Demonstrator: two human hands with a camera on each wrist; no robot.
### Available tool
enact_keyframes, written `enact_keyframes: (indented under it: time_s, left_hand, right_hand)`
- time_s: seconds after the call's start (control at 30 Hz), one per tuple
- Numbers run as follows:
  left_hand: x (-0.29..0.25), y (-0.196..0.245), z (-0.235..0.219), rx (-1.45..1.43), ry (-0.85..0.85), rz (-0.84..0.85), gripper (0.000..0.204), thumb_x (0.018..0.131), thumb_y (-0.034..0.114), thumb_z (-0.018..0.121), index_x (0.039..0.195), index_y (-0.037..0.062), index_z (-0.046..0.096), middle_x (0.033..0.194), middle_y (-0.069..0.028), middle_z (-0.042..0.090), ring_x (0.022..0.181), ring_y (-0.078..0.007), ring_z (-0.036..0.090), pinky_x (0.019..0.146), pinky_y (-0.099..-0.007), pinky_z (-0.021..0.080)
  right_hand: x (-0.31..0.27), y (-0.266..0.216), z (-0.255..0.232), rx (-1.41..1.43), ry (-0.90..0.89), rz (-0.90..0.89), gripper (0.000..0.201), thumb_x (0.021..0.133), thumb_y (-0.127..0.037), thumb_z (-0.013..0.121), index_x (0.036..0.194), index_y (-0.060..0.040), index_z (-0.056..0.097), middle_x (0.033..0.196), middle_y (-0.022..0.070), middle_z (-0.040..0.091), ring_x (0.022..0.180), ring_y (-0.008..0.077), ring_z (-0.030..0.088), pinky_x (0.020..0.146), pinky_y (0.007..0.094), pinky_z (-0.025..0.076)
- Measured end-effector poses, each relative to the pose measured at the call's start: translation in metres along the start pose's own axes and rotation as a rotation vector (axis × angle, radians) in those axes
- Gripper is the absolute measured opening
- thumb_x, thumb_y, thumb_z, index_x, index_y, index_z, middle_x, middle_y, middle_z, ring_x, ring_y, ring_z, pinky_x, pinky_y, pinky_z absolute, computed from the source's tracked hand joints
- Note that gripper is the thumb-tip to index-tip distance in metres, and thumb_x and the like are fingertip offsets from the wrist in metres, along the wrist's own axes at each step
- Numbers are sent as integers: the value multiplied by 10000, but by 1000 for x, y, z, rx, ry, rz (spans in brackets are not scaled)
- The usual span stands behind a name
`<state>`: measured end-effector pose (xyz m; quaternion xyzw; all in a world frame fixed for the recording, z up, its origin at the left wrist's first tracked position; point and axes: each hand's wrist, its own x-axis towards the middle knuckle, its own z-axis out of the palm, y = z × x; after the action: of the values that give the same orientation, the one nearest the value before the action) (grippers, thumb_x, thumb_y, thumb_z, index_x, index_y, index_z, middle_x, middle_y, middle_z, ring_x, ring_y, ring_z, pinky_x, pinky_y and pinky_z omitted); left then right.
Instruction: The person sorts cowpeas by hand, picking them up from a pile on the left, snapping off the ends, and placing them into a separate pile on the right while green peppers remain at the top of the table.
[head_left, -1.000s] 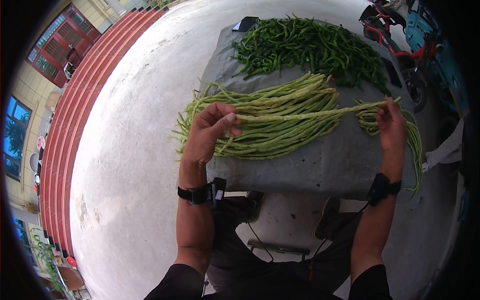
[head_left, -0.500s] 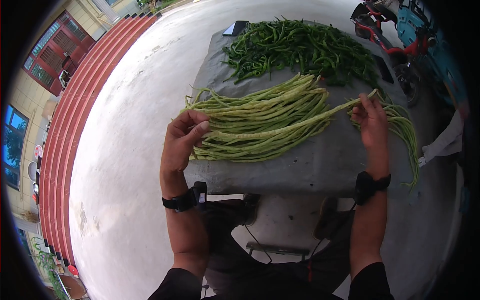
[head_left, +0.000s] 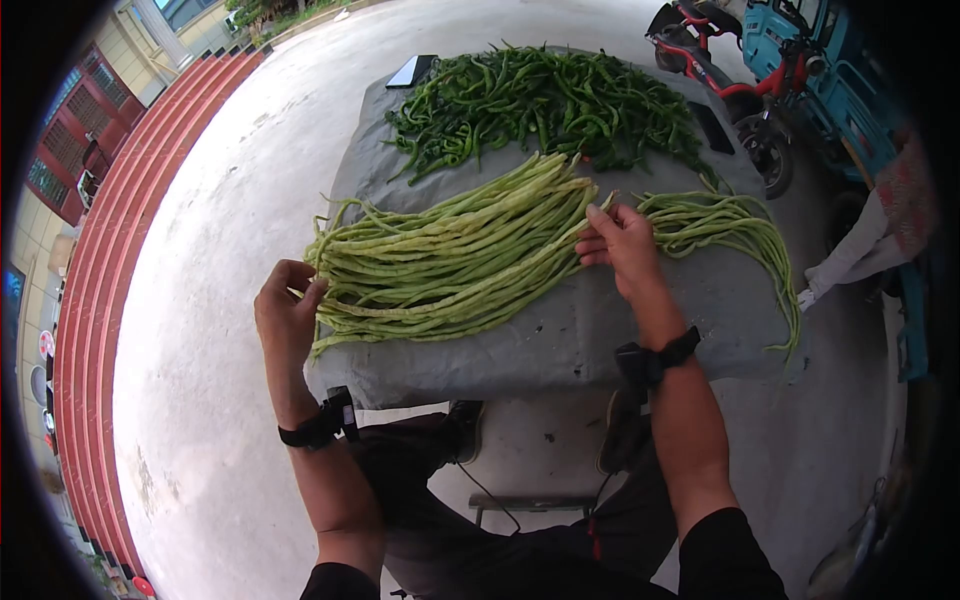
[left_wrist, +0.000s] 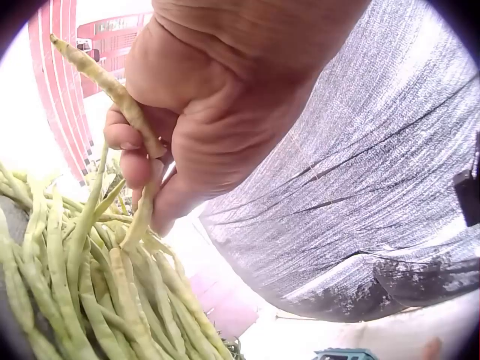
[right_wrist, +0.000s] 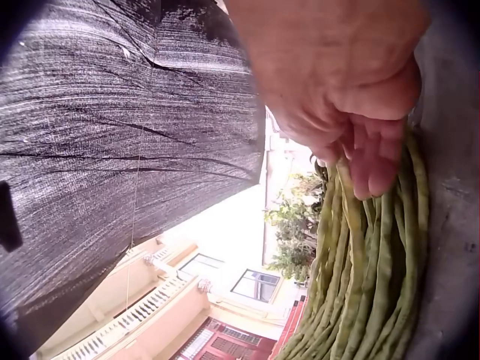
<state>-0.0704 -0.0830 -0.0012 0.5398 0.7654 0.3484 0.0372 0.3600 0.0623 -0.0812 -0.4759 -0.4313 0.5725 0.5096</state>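
Observation:
A large bundle of long pale-green beans [head_left: 450, 250] lies lengthwise on the grey-covered table [head_left: 470, 375]. At its left end my left hand [head_left: 287, 305] pinches a yellowish bean [left_wrist: 97, 73], whose tip sticks out past the fingers in the left wrist view. My right hand [head_left: 625, 248] is at the bundle's right end, thumb and forefinger pinching a bean end [right_wrist: 349, 199]; its other fingers are loosely bent over the beans. A smaller bunch of long beans [head_left: 715, 215] lies right of that hand, its ends drooping over the table's right side.
A heap of green peppers [head_left: 550, 105] covers the table's far part. A phone [head_left: 411, 71] lies at the far left corner and a dark flat object [head_left: 711, 127] at the right. Beyond stand a red scooter [head_left: 700, 60] and a blue vehicle [head_left: 865, 90]. Red steps [head_left: 130, 240] rise at left.
The bean that was stretched between both hands above the table now lies along the large bundle. My right hand has moved left, off the smaller bunch. The head view has shifted to the right.

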Motion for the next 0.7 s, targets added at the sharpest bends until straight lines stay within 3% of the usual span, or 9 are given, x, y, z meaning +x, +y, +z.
enact_keyframes:
  time_s: [0.17,0.27,0.4,0.57,0.7]
  left_hand:
    - [4,-17,9,101,38,3,231,901,175,848,1076,72,739,892,-61,787,776,-238,744,718,-402,550]
    - [6,-20,13,152,74,63,233,909,151,840,1096,58,738,871,-78,781,739,-200,724,711,-376,553]
    - [8,-25,25,158,119,57,219,905,151,840,1079,83,726,905,-66,767,829,-268,745,747,-413,553]
    - [9,-25,30,191,151,75,196,914,165,839,1052,95,719,972,-49,751,908,-266,730,783,-423,541]
    - [9,-20,35,288,273,173,165,921,178,838,1019,110,725,1019,-41,732,1002,-275,694,829,-444,520]
  right_hand:
    - [1,-2,0,-128,34,-6,304,1053,-305,760,1064,-22,650,880,108,753,681,171,751,543,307,616]
    - [-2,-6,4,-122,78,-43,295,1056,-245,744,1125,14,621,863,133,747,655,177,734,522,318,601]
    - [-1,-6,2,-92,96,-82,298,1056,-193,731,1191,32,590,855,139,743,634,181,721,504,323,587]
    - [1,-9,-11,-103,100,-127,232,1051,-158,715,1153,23,614,855,130,747,637,170,723,506,316,589]
    - [2,-20,-31,-77,148,-160,189,1045,-142,707,1128,13,636,861,122,754,640,156,724,510,303,591]
